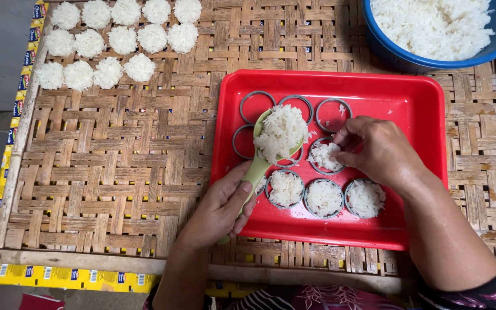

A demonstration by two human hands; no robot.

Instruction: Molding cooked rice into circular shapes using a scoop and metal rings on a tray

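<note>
- Nearest the camera: left hand (220,208) wrapped tight around the handle of a pale green spoon (258,166), at the near-left edge of the red tray (409,103), knuckles partly over the woven mat (116,166).
- Spoon's long axis running up and slightly right from that grip, bowl out over the tray's left-middle, heaped with cooked rice (281,133).
- Just right of the spoon bowl: right hand (377,150), fingertips pinched together and pressing down on rice inside a grey ring mould (324,156) near the tray's centre.
- Key relation: loaded bowl sitting left of and just beyond the ring under the right hand, close beside it, not touching it. Right hand plainly nearer that ring; left hand well back along the handle.
- Along the tray's near row: three rings already packed with rice (324,198), between the two wrists.
- Toward the tray's far-left part: empty rings (256,106), partly hidden beneath the spoon bowl.
- Beyond the tray's far-right corner: blue bowl (431,60) full of loose rice, well apart from both hands.
- Far off past the tray's far-left corner: rows of round rice cakes (123,40) laid out on the mat.
</note>
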